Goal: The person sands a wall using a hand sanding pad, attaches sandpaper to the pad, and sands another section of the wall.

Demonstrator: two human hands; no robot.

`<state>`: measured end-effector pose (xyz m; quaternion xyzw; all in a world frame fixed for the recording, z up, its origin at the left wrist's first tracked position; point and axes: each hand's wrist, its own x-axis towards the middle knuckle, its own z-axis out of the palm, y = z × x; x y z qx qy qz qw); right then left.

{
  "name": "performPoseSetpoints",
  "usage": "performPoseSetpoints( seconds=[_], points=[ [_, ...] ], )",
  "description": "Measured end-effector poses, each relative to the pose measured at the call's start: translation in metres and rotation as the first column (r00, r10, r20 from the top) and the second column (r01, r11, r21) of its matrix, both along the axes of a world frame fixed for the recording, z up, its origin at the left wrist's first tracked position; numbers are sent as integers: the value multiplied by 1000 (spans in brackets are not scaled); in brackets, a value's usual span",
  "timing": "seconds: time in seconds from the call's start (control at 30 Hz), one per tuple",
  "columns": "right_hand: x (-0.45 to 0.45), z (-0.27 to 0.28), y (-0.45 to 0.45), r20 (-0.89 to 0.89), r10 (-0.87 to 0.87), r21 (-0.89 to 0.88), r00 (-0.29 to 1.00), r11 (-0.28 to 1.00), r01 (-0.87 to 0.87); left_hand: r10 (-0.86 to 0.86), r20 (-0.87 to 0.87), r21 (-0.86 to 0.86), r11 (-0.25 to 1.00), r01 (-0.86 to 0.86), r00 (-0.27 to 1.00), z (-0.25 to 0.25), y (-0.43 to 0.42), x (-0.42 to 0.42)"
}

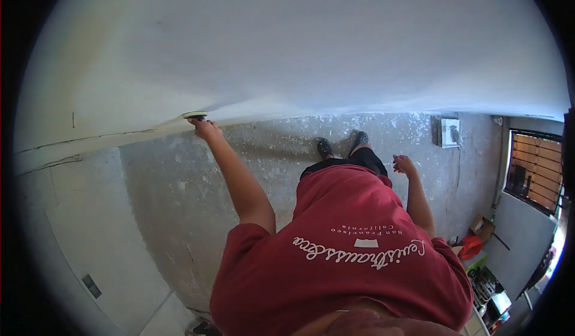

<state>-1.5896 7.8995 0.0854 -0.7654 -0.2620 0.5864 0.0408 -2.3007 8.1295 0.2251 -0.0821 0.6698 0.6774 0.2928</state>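
Observation:
My left hand [207,130] is stretched out to the left, its fingers closed on a round sanding pad [194,115] with a dark back and a pale yellowish edge. The pad lies against the pale wall [311,54], which spans the upper part of the head view. Its working face is hidden against the wall. Low at my right side hangs my right hand [404,165], its fingers loosely bent and a little apart, with nothing visible in it. It touches nothing.
On the speckled grey floor [263,150], a white tray [450,133] with greyish stuff inside stands right of my feet. Cracks [78,141] run along the wall at left. A barred window [535,171] and a cluttered pile with a red bag [471,246] are at right.

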Motion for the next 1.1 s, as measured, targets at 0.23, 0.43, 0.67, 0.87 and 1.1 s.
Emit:
performPoseSetpoints(
  seconds=[0.23,0.43,0.67,0.87,1.1],
  points=[
    [2,5,-1,7,-58,27,998,998,58,-109,7,15,994,109,994,-24,-14,-8],
    [1,-2,-18,9,-61,7,998,998,61,-62,32,-24,998,63,998,-14,-8,20],
    [8,-10,-31,-1,-91,-5,996,996,91,-70,56,29,997,68,996,-29,-9,6],
    [4,-7,-33,-1,-106,1,994,994,106,-241,113,28,971,239,964,-22,-25,77],
    [12,-13,-50,-12,-185,71,983,980,185,-230,141,22,973,229,963,-24,-15,45]
  ],
)
